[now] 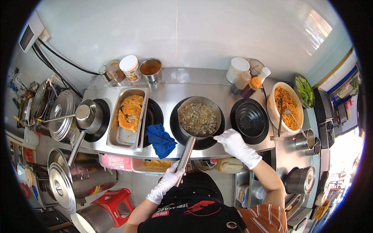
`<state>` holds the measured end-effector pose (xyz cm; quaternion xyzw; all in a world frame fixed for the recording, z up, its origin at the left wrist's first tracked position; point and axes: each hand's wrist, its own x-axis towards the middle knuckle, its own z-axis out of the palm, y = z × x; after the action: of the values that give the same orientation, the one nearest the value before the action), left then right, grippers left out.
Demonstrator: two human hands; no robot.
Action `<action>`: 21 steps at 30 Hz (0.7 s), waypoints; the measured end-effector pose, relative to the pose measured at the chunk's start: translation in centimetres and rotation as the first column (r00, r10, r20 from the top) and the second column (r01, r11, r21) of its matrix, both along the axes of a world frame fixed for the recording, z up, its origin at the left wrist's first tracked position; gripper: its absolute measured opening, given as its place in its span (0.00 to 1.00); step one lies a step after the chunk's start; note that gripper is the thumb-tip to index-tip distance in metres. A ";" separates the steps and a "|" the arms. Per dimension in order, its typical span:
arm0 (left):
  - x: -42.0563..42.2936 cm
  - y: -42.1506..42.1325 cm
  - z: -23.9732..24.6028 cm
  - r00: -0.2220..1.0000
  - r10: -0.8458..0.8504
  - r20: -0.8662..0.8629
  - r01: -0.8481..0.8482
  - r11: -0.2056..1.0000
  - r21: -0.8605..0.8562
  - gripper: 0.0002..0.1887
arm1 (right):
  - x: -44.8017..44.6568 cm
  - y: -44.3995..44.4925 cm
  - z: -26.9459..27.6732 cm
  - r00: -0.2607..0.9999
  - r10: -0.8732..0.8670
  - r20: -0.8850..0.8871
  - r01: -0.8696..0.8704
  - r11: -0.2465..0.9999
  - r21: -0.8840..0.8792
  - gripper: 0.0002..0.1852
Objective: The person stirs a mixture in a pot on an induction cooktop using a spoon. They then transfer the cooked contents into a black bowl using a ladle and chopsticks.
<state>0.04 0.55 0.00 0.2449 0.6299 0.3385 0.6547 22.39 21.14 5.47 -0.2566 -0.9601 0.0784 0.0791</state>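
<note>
A steel saucepan [214, 102] stands on a black burner [174, 128] in the middle of the stove. Brothy liquid fills it, crowded with small round pieces that look like snails [199, 119]. My left hand [171, 177], in a white glove, grips the pan's long metal handle [187, 151]. To the right of the pan is my gloved right hand [237, 145], its fingertips pinched together by the rim. A thin utensil [209, 136] runs from those fingers to the pan's near edge; its far end cannot be made out. A crumpled blue cloth [161, 140] lies left of the pan.
Left of the cloth is a steel tray [126, 139] with fried golden pieces. Further left sits another saucepan [92, 123], its handle jutting over the front edge. To the right are a black burner cover [252, 119], sauce bottles [250, 87] and a bowl [271, 102] of orange shreds.
</note>
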 end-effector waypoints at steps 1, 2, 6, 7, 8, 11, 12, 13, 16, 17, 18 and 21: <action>0.0 0.0 0.0 1.000 0.004 0.006 -0.004 1.000 -0.001 0.24 | -0.9 -0.4 -1.0 0.999 0.016 -0.035 -0.014 0.999 0.040 0.13; 0.0 0.0 -0.1 1.000 0.008 0.011 -0.008 1.000 -0.004 0.24 | -1.9 -0.9 -2.0 0.993 0.038 -0.113 -0.030 0.997 0.071 0.14; -0.1 -0.1 -0.2 1.000 0.007 0.022 -0.007 1.000 -0.004 0.26 | -6.3 -0.5 -5.8 0.992 0.101 -0.077 -0.073 0.950 0.304 0.17; -0.1 -0.1 -0.3 1.000 0.010 0.023 -0.010 1.000 -0.009 0.26 | -7.0 0.3 -6.4 0.996 0.073 -0.052 -0.049 0.928 0.369 0.18; -0.1 -0.1 -0.3 1.000 0.009 0.029 -0.009 1.000 -0.003 0.26 | -7.2 1.4 -6.8 0.998 0.048 -0.036 -0.028 0.900 0.435 0.17; -0.1 -0.1 -0.3 0.999 0.014 0.034 -0.014 1.000 0.003 0.26 | -6.4 4.2 -7.0 0.995 -0.069 0.074 0.024 0.874 0.486 0.15; 0.0 -0.1 -0.3 0.999 0.016 0.034 -0.016 1.000 0.003 0.26 | -5.3 4.7 -6.7 0.995 -0.082 0.054 0.046 0.873 0.485 0.15; 0.0 -0.1 -0.2 0.999 0.018 0.035 -0.018 1.000 0.003 0.26 | -4.2 4.8 -6.3 0.994 -0.096 0.051 0.061 0.885 0.462 0.14; 0.0 -0.1 -0.1 1.000 -0.001 0.008 0.001 1.000 0.000 0.24 | -1.2 2.5 -4.9 0.992 -0.115 0.049 0.081 0.892 0.446 0.14; 0.0 -0.1 -0.1 1.000 0.005 0.019 -0.005 1.000 0.009 0.24 | -0.6 1.2 -4.5 0.990 -0.131 0.059 0.095 0.905 0.415 0.15; 0.0 -0.1 -0.1 1.000 0.009 0.028 -0.010 1.000 0.017 0.24 | -0.4 -0.2 -4.2 0.989 -0.130 0.068 0.089 0.902 0.423 0.16; 0.1 -0.2 -0.2 1.000 0.023 0.018 -0.023 0.999 0.023 0.23 | -1.8 -2.9 -4.3 0.990 -0.136 0.047 0.127 0.980 0.154 0.20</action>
<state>0.13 0.38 -0.22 0.2421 0.6230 0.3553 0.6535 20.63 18.23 1.22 -0.3149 -0.9461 -0.0070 0.0758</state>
